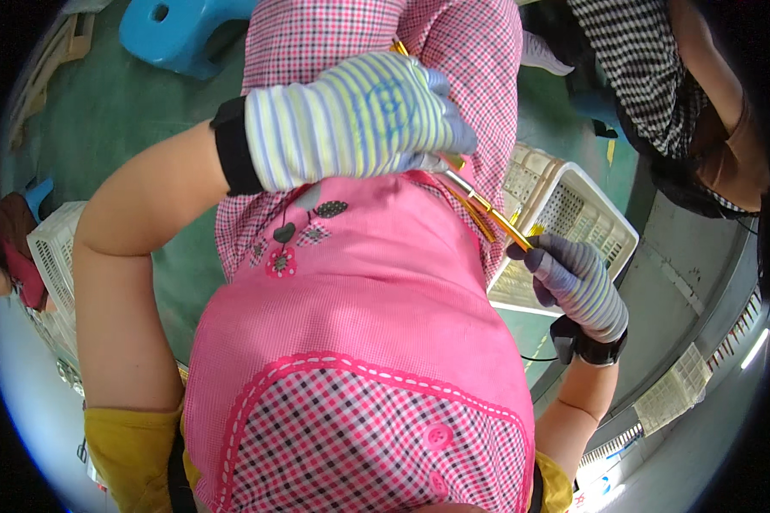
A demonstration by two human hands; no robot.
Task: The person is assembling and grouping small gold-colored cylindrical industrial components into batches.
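Gold-coloured and slim, with a silvery section, a rod (490,210) is held in the head view between two gloved hands, over the upper right edge of the pink apron (359,256). Its long axis is slanted: the upper left end is met at the fingertips of the left hand (364,120), the lower right end at the right hand (580,286). By the left hand the rod is gripped in curled fingers, though how much is enclosed is hidden; by the right, its end is pinched narrowly between the fingertips. Thin gold strips (479,224) are seen just beside it, on the apron side. Beyond the apron's right edge, a pale crate (603,200) is placed, nearer to the right hand.
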